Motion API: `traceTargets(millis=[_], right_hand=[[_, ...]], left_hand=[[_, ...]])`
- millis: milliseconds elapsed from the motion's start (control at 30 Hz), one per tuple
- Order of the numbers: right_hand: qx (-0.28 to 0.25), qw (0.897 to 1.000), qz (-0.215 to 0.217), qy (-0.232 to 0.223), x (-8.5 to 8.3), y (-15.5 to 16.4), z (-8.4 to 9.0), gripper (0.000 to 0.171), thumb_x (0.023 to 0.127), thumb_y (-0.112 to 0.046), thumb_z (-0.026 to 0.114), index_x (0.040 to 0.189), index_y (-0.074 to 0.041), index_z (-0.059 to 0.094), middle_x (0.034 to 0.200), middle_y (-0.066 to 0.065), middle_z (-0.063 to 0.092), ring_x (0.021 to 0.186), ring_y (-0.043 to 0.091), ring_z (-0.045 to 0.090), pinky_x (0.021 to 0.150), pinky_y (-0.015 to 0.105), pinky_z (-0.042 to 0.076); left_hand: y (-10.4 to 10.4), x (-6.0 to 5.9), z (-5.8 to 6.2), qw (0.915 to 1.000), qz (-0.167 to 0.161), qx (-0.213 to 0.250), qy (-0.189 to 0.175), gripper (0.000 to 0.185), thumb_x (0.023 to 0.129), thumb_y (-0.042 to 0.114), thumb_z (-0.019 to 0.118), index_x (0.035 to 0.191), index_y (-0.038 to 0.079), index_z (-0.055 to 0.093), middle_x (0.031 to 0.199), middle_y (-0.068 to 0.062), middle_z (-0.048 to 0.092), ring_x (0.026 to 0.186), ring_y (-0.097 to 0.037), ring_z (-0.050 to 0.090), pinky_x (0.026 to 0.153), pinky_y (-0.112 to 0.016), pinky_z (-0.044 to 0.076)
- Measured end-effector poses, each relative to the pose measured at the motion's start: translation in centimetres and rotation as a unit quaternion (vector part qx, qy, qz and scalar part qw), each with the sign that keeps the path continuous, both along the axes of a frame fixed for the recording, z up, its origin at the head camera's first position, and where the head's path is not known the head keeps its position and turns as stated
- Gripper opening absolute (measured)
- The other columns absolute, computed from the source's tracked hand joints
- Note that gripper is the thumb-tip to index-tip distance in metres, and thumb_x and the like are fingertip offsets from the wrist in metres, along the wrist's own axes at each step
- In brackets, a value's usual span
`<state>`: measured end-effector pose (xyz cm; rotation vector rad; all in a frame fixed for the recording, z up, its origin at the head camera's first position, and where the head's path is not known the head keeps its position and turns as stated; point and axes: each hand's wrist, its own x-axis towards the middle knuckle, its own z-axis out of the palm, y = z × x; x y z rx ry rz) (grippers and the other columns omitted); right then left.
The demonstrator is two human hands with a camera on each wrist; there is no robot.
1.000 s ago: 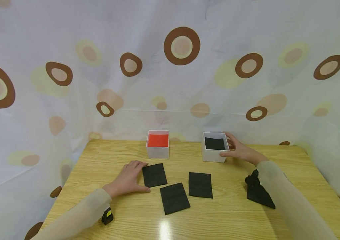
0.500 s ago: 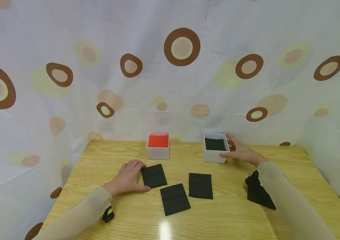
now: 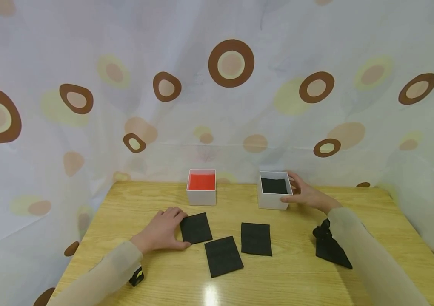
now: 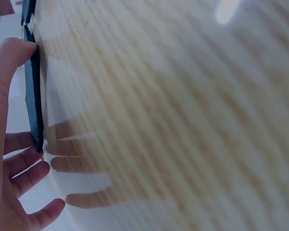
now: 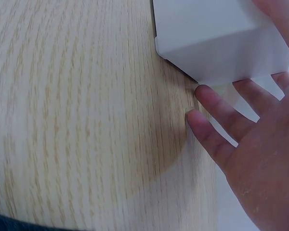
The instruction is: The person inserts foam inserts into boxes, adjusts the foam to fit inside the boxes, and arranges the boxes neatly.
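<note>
Left hand (image 3: 160,233): fingers and thumb spread, gripping the left black square (image 3: 197,228) at its far and near edges.
Change: square drawn slightly left across the table (image 3: 278,276), now meeting the thumb, so better enclosed.
Right hand (image 3: 307,198): holds the far-right white box (image 3: 272,201).

Black square, one: flat, thin, straight-edged, turned a little askew on the wood table (image 3: 297,265), left of centre in the head view; its narrow edge shows in the left wrist view. White box, one: open-topped, plain-walled, roughly square, standing upright near the far table edge, right of centre; contents, black flat material (image 3: 274,186), lying below the rim, the inner back wall visible above it.
</note>
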<state>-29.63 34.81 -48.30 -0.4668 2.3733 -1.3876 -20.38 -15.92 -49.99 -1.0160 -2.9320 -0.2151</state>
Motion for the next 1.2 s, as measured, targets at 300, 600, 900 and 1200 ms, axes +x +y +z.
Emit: traceTargets(millis=[300, 600, 900, 1200], right_hand=[[-0.008, 1.000, 0.004, -0.002, 0.1, -0.1, 0.1, 0.104, 0.094, -0.017, 0.078, 0.166, -0.016, 0.003, 0.168, 0.028, 0.018, 0.145, 0.054, 0.033, 0.115, 0.069, 0.029], [-0.007, 1.000, 0.002, -0.005, 0.3, -0.1, 0.4, 0.106, 0.094, -0.018, 0.078, 0.167, -0.016, 0.001, 0.169, 0.030, 0.015, 0.146, 0.056, 0.030, 0.115, 0.072, 0.027], [-0.008, 1.000, 0.001, -0.006, 0.1, 0.1, -0.2, 0.105, 0.095, -0.020, 0.078, 0.167, -0.017, 0.001, 0.170, 0.028, 0.012, 0.150, 0.056, 0.023, 0.116, 0.072, 0.023], [-0.013, 1.000, 0.003, -0.007, 0.1, 0.2, -0.4, 0.106, 0.095, -0.022, 0.078, 0.167, -0.015, 0.000, 0.169, 0.030, 0.012, 0.149, 0.058, 0.023, 0.115, 0.075, 0.024]], left_hand=[[-0.4, -0.1, 0.1, 0.9997, -0.021, 0.011, -0.003, 0.080, 0.083, 0.062, 0.074, 0.141, 0.008, 0.061, 0.131, -0.006, 0.064, 0.119, -0.025, 0.059, 0.102, -0.055, 0.048], [-0.5, -0.3, 0.2, 0.9981, -0.036, 0.049, 0.003, 0.073, 0.084, 0.060, 0.075, 0.138, 0.012, 0.064, 0.127, -0.002, 0.065, 0.116, -0.022, 0.061, 0.099, -0.050, 0.052], [1.0, -0.4, 1.7, 0.9976, -0.058, 0.037, -0.003, 0.072, 0.087, 0.058, 0.073, 0.141, 0.013, 0.062, 0.136, -0.004, 0.062, 0.121, -0.024, 0.062, 0.102, -0.045, 0.052], [5.0, -1.2, 5.1, 0.9932, -0.109, 0.039, 0.011, 0.073, 0.087, 0.057, 0.073, 0.143, 0.012, 0.060, 0.139, -0.003, 0.060, 0.114, -0.021, 0.065, 0.093, -0.040, 0.057]])
